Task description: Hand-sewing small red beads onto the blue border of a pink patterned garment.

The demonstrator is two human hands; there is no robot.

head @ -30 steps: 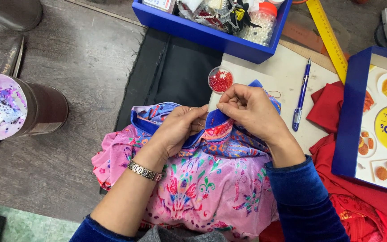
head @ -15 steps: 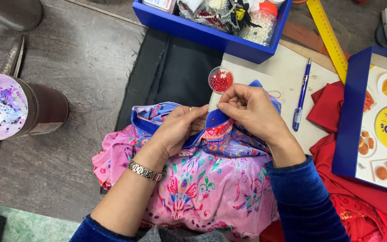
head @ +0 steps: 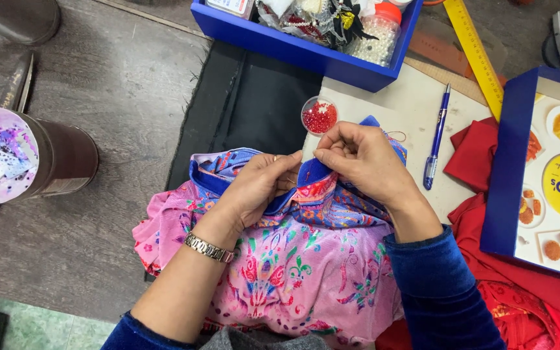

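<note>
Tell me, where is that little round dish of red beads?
In the head view, the dish of red beads sits just above the right hand, between the black cloth and the blue pen.

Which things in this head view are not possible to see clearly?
- Needle and thread: too small, hidden between the right hand fingers.
- Blue collar edge: partly covered by the left hand.
- Blue tray contents: cut by the top edge.
- Pink garment hem: cut by the bottom edge.

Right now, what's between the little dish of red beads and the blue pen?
In the head view, between the dish of red beads and the blue pen lies bare cream board, plus the right hand's knuckles lower down.
</note>
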